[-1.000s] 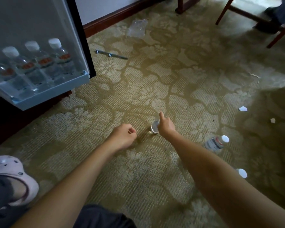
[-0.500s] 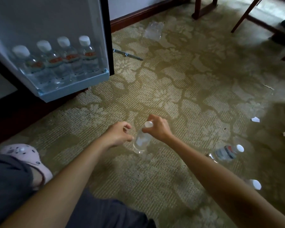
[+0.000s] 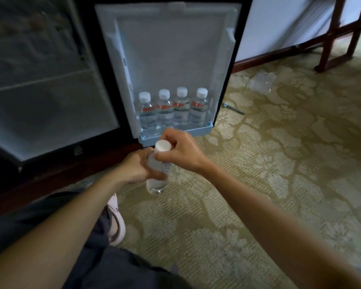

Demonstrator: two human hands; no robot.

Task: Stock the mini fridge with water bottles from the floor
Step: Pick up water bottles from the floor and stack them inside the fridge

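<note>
Dark cloth of the person's trousers fills the nearest corner, with a pale pink shoe beside it on the patterned carpet. Just past the knee both hands meet on one clear water bottle, held upright above the carpet. The left hand wraps its fingers round the body, while the right hand pinches the neck just under the white cap. Beyond them the open fridge door carries a blue-edged door shelf, where four bottles stand upright, touching, and seem to fill the row. To the left the fridge interior is dim, and no bottles show in it. Farther off lie a crumpled clear wrapper and a thin dark rod, with wooden furniture legs near the wall. By my judgement the task is partly done: four bottles are stocked and a fifth is in hand, probably bound for the interior. No loose bottles show on the floor here, so what remains cannot be told.
</note>
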